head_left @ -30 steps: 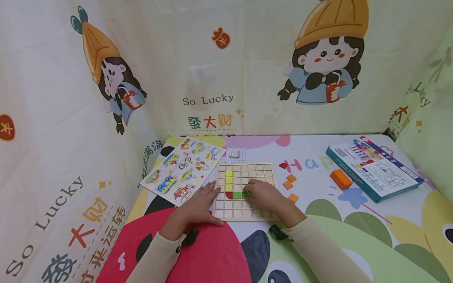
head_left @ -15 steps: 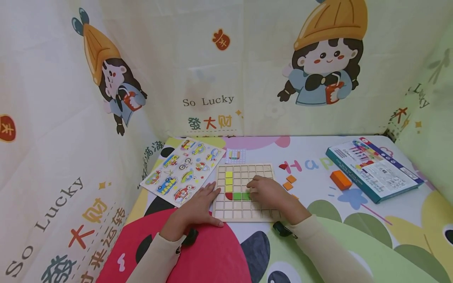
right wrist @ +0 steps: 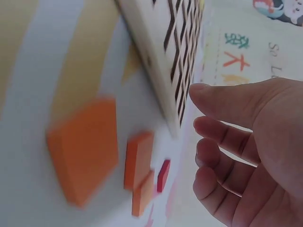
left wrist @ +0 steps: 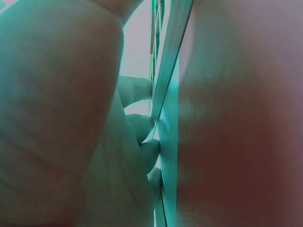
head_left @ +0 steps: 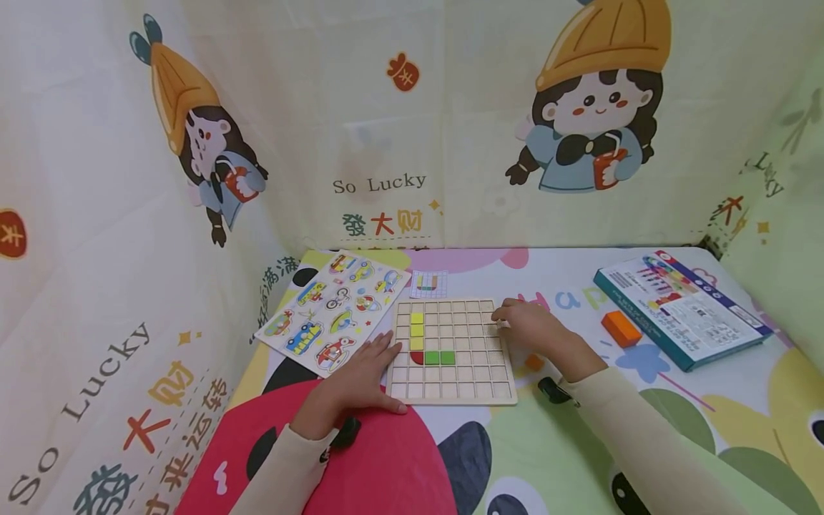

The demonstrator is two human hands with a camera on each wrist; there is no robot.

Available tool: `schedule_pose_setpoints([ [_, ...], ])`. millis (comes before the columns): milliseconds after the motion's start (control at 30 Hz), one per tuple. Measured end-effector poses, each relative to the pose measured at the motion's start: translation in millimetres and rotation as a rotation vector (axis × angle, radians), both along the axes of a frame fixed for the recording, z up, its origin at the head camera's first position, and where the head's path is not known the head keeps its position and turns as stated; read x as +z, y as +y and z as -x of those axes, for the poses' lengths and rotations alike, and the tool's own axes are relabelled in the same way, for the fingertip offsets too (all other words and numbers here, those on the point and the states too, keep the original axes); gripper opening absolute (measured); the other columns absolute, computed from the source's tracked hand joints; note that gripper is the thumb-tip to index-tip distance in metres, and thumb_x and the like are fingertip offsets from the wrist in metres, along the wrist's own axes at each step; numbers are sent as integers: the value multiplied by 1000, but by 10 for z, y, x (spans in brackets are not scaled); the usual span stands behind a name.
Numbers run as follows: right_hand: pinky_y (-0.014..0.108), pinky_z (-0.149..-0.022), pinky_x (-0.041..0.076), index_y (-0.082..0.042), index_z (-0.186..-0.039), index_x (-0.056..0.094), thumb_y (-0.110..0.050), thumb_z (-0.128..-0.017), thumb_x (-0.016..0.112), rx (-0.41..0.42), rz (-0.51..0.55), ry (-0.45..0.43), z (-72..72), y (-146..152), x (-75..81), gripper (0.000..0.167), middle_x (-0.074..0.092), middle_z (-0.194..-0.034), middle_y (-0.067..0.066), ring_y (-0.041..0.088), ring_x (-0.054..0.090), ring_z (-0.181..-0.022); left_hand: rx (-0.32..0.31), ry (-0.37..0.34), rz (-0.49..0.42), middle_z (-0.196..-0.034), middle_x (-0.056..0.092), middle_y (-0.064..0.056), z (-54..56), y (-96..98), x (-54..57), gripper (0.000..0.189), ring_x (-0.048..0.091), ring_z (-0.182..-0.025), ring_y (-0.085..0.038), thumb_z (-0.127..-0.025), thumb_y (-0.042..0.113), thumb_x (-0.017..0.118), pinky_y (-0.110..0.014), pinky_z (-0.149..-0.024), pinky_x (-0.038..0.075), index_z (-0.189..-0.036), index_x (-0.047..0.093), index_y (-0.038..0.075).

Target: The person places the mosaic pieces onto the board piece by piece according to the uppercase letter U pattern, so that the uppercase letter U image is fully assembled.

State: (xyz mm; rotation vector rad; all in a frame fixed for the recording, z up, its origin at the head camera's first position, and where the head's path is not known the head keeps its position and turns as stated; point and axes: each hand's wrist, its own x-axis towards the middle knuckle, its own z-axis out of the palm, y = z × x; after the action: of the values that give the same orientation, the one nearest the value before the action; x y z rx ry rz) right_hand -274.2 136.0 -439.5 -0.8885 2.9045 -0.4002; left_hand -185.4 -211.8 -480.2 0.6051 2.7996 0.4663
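Observation:
A wooden grid board (head_left: 470, 375) lies in front of me in the head view. Three yellow squares (head_left: 417, 330) run down one column, with a red rounded piece (head_left: 417, 357) below and two green squares (head_left: 440, 357) beside it. My left hand (head_left: 360, 375) rests at the board's left edge, fingers spread along its side and thumb at the near corner. Over the right edge hovers my right hand (head_left: 543, 335), fingers loosely bent and nothing between them. Near it in the right wrist view lie three orange tiles (right wrist: 85, 151) and a small red piece (right wrist: 164, 176).
A pattern card (head_left: 428, 284) lies behind the board, and a vehicle picture sheet (head_left: 341, 307) at its left. Farther right are an orange block (head_left: 621, 327) and a flat box (head_left: 679, 307). Printed cloth (head_left: 476, 143) hangs around the table.
My right hand has left the second green square in its cell and moved right, past the board's edge toward the loose pieces. The left hand stays where it was.

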Motion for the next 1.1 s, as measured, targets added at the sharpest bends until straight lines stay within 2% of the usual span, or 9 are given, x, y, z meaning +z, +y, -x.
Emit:
schedule_pose_setpoints([
  [167,39,-79,53,-2,-113,70,-9,-89,70,26,-25,8,130,147,10,25,62,-103,8,22,61,-86,1,-1,3,-162,12,0,-2,10,-6,121,5,-147,-19,-60,79,71,-42,-116,15,-156,26,19],
  [333,40,-82,53,-3,-114,70,-7,-91,66,-3,-58,-27,289,247,-16,24,61,-101,6,22,60,-87,1,-2,7,-162,12,0,-11,9,-16,121,4,-147,-18,-60,80,70,-42,-116,16,-156,26,20],
  [500,41,-82,51,-5,-113,71,-1,-90,59,-16,-44,-41,399,303,-50,26,59,-103,7,22,57,-87,1,3,17,-162,11,0,-7,4,-16,122,4,-147,-18,-60,80,70,-41,-117,15,-156,25,20],
  [633,41,-83,51,-6,-114,71,-1,-89,59,-34,-34,-51,435,310,-93,27,58,-106,8,23,58,-90,-4,4,18,-162,10,0,1,5,-13,122,4,-147,-18,-60,80,69,-41,-117,14,-156,25,19],
  [900,39,-80,50,-6,-117,69,-7,-93,61,-109,-56,-103,453,290,-139,26,56,-107,9,24,55,-86,-8,5,15,-162,12,-1,-6,13,0,121,5,-147,-20,-60,79,70,-42,-117,14,-155,27,18],
  [1100,36,-70,47,-5,-114,67,-12,-93,62,-129,-108,-118,457,300,-82,23,52,-96,10,26,52,-79,-9,5,5,-162,12,-2,-8,9,17,121,5,-147,-20,-61,80,69,-42,-117,13,-155,27,17],
])
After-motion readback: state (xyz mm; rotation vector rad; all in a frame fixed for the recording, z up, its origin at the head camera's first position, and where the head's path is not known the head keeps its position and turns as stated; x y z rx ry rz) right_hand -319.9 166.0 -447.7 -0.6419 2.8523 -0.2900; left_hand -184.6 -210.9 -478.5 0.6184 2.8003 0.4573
